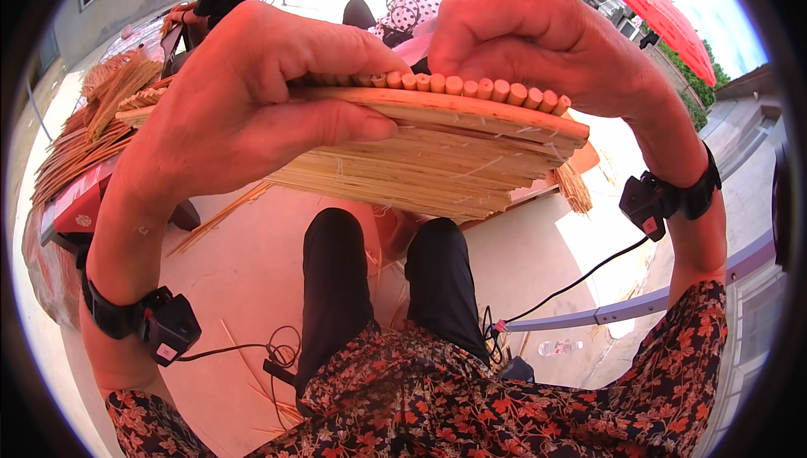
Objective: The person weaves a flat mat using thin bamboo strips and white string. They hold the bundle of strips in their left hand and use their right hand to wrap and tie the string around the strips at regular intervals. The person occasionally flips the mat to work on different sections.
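Note:
A mat of pale reed sticks (437, 164) is raised in front of me, its sticks lying side by side with short white threads showing between them. Along its upper edge runs a row of round cut stick ends (454, 85). My left hand (223, 113) grips this edge at the left, thumb below and fingers above. Over the row, farther right, my right hand (538, 46) is closed with its fingers curled and pressed together. Whatever it may pinch is hidden behind the fingers.
Bundles of reeds (109, 105) are piled at the left above a red box (80, 206). Loose sticks (218, 218) lie on the floor. Cables (580, 277) hang from my wrist devices. Two people sit ahead; a red umbrella (664, 25) stands far right. A plastic bottle (560, 347) lies right.

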Tool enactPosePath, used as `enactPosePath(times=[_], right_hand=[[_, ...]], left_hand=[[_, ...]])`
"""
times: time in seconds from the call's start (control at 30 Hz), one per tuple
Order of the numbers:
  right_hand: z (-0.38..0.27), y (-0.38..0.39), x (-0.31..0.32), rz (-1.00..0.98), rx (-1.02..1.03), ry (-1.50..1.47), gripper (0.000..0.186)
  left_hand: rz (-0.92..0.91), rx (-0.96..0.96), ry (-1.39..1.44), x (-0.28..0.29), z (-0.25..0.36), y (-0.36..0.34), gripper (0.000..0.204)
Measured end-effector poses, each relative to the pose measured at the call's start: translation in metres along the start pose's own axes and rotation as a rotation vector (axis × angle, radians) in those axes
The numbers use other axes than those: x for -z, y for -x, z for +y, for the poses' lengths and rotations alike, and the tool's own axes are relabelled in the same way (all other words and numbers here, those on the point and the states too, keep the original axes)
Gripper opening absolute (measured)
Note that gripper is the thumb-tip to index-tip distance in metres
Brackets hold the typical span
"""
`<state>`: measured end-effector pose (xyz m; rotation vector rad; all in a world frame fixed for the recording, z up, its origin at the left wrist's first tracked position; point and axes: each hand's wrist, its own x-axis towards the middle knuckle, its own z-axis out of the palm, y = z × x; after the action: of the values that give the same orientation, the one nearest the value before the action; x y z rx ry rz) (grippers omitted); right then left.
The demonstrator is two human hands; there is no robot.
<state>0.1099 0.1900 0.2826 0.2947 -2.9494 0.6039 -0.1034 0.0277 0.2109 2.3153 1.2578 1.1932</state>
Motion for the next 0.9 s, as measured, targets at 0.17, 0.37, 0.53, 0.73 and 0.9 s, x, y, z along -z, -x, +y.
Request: enactPosePath(times=[0.17, 0.37, 0.53, 0.73, 0.9], right_hand=[[0.007, 0.0, -0.002, 0.017, 0.012, -0.03, 0.008], [0.003, 0.004, -0.003, 0.063, 0.038, 0.043, 0.007], [-0.001, 0.005, -0.002, 0.044, 0.049, 0.136, 0.01], [-0.002, 0.002, -0.002, 0.016, 0.092, 0.17, 0.011], [-0.006, 0.0, -0.001, -0.03, 0.054, 0.139, 0.011]], left_hand=[[-0.014, 0.052, 0.001, 0.0, 0.001, -0.003, 0.033], [-0.028, 0.004, -0.091, 0.002, 0.006, 0.0, 0.032], [-0.046, -0.01, -0.09, 0.003, 0.005, 0.0, 0.031], [-0.062, 0.041, -0.008, 0.003, 0.003, -0.003, 0.031], [-0.08, 0.009, 0.005, 0.002, 0.0, -0.007, 0.032]])
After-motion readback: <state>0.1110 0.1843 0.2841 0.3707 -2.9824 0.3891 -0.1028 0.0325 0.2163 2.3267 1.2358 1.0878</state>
